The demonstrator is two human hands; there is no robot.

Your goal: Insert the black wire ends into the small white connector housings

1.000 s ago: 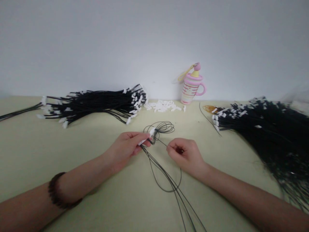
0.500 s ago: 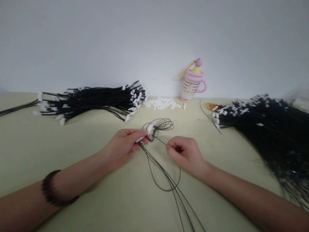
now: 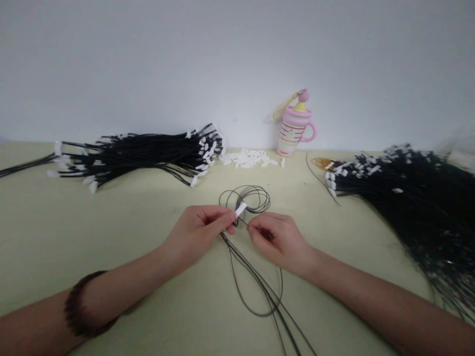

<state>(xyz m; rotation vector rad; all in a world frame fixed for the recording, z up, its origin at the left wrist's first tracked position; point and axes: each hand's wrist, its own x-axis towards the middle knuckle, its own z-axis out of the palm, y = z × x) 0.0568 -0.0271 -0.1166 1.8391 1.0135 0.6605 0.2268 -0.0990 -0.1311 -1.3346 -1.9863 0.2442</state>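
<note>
A small white connector (image 3: 241, 209) is pinched between the thumb and fingers of my left hand (image 3: 203, 230), its far end sticking out toward the back right. Several thin black wires (image 3: 260, 278) run from under that hand down to the front edge of view. Close by on the right, my right hand (image 3: 278, 238) is closed on one thin black wire (image 3: 243, 222) that stretches across to the left hand. A slack wire loop (image 3: 256, 314) hangs below both hands. Just behind the connector lies a loose coil of thin black wire (image 3: 260, 190).
A bundle of black cables with white connector ends (image 3: 148, 153) lies at the back left. Loose white connectors (image 3: 248, 158) are heaped beside it. A pink-rimmed toy cup (image 3: 291, 131) stands by the wall. At right spreads a large black wire pile (image 3: 415, 198), near yellow rubber bands (image 3: 321, 162).
Both hands have come closer together. My left hand has moved slightly right and down with the connector; my right hand has shifted a little left along with its wire. The coil has spread wider.
</note>
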